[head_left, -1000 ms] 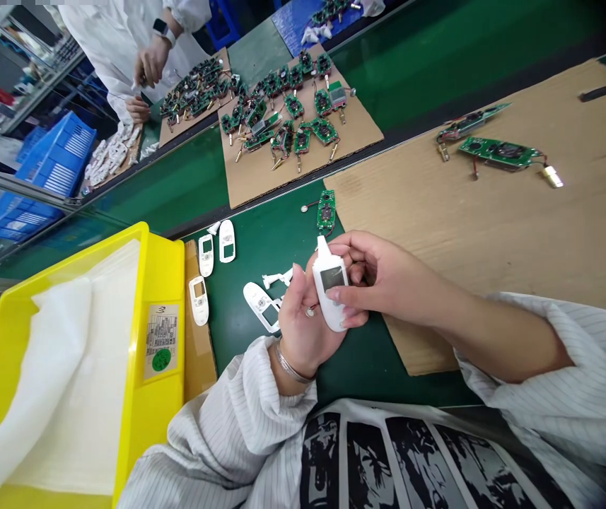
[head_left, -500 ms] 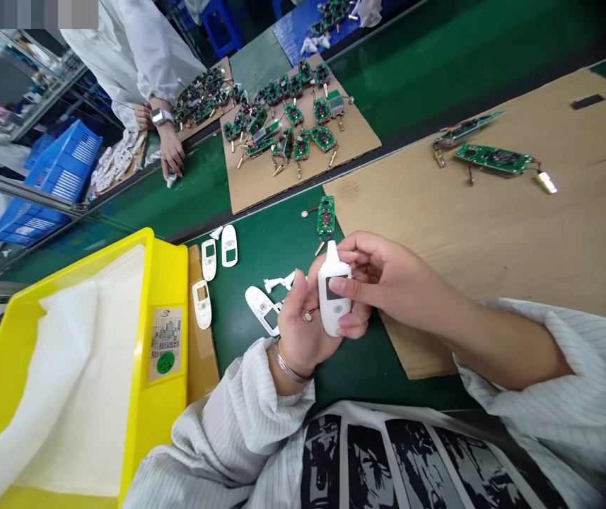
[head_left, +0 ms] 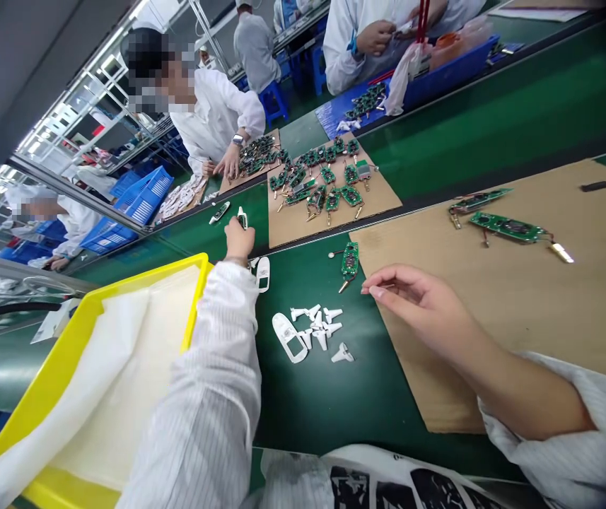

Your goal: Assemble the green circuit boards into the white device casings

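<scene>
My left arm reaches forward, and my left hand [head_left: 240,242] is closed on a white handheld device [head_left: 242,216] at the near edge of the green conveyor belt [head_left: 186,230]. A similar device [head_left: 219,211] lies on the belt just left of it. My right hand [head_left: 414,297] hovers with loosely spread, empty fingers over the edge of the large cardboard sheet [head_left: 498,311]. It is nearest a small green circuit board [head_left: 350,258] on the green mat. White shell halves [head_left: 288,338] [head_left: 263,273] and several small white caps [head_left: 319,324] lie between my hands.
A yellow bin [head_left: 63,357] lined with white foam stands at my left. Two long circuit boards [head_left: 504,226] lie on the large cardboard. Another cardboard [head_left: 334,212] holds several green boards. Co-workers in white coats [head_left: 212,113] work across the belt beside blue crates [head_left: 133,205].
My left hand has carried the white device away from my chest out to the conveyor belt. My right hand has let go of it and stays open. The camera has tilted upward.
</scene>
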Demonstrator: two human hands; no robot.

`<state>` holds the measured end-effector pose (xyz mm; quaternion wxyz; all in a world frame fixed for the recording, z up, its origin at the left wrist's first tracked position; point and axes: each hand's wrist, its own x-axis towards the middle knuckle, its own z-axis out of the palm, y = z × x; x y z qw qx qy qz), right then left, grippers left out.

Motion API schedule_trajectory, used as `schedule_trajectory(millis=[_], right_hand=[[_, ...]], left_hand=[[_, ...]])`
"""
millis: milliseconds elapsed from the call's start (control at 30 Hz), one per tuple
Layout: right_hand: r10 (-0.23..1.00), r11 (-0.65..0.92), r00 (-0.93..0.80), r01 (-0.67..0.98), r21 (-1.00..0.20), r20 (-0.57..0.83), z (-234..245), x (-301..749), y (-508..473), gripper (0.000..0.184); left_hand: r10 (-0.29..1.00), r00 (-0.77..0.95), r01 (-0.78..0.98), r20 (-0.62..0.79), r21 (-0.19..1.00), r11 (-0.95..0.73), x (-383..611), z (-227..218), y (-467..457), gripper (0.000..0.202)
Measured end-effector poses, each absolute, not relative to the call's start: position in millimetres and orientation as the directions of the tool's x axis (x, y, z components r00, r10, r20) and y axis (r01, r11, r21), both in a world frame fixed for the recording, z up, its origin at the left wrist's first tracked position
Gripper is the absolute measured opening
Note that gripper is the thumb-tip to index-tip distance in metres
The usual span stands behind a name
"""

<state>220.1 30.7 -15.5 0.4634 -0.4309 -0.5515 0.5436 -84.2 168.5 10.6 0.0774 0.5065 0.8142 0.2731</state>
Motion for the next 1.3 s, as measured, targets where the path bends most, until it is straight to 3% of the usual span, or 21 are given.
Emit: schedule_trajectory(millis=[133,233,333,400,467,500,567,667,733,800,867,933,1000,1067,1200,1300], right_hand=[[0.980,0.074,-0.191,0.120,-0.990,0.050,-24,222,37,0.023],[0.980,0.085,-0.195,0.196,-0.977,0.046,-23,223,38,0.022],[0.977,0.105,-0.205,0.226,-0.968,0.058,-21,223,37,0.020],[0.976,0.121,-0.205,0.233,-0.965,0.073,-21,222,37,0.019],[0.976,0.138,-0.199,0.228,-0.964,0.093,-24,222,37,0.019],[0.975,0.147,-0.198,0.225,-0.963,0.102,-26,222,37,0.018],[0.974,0.181,-0.179,0.242,-0.953,0.140,-28,223,38,0.018],[0.918,0.395,-0.133,0.370,-0.841,0.373,-28,224,36,0.019],[0.824,0.550,-0.168,0.461,-0.696,0.541,-26,223,34,0.029],[0.775,0.621,-0.249,0.472,-0.626,0.582,-23,222,31,0.035],[0.810,0.586,-0.297,0.412,-0.697,0.505,-20,221,28,0.033],[0.890,0.434,-0.281,0.287,-0.854,0.358,-17,219,27,0.026],[0.947,0.201,-0.272,0.088,-0.976,0.171,-15,218,27,0.025],[0.948,-0.002,-0.316,-0.102,-0.995,0.030,-13,215,27,0.031],[0.897,-0.193,-0.434,-0.230,-0.954,-0.077,-15,210,23,0.040],[0.922,-0.129,-0.384,-0.158,-0.979,-0.060,-18,209,21,0.039]], left_hand=[[0.854,-0.516,0.805,0.064,0.376,0.458,-94,2,189,0.033],[0.881,-0.468,0.853,0.070,0.298,0.429,-77,8,183,0.035],[0.961,-0.259,0.937,0.092,0.266,0.227,-38,14,161,0.028],[0.998,-0.055,0.962,0.028,0.269,0.045,-3,10,139,0.024],[0.988,0.141,0.956,-0.061,0.268,-0.119,28,0,116,0.038],[0.962,0.260,0.949,-0.079,0.204,-0.240,41,-5,107,0.044],[0.930,0.357,0.928,-0.081,0.144,-0.344,55,-12,94,0.041],[0.920,0.383,0.918,-0.081,0.147,-0.369,53,-2,84,0.024],[0.905,0.416,0.895,-0.094,0.220,-0.388,43,14,76,0.023],[0.884,0.453,0.820,-0.115,0.443,-0.363,34,30,62,0.030],[0.876,0.457,0.631,-0.152,0.750,-0.199,27,38,45,0.037],[0.894,0.415,0.289,-0.170,0.956,0.047,25,35,29,0.043],[0.935,0.325,-0.103,-0.141,0.978,0.183,27,22,17,0.045],[0.975,0.206,-0.325,-0.084,0.934,0.149,31,7,9,0.039],[0.997,0.071,-0.262,0.028,0.965,-0.008,41,-16,1,0.037],[0.993,0.035,-0.207,0.112,0.973,-0.102,43,-23,-1,0.028]])
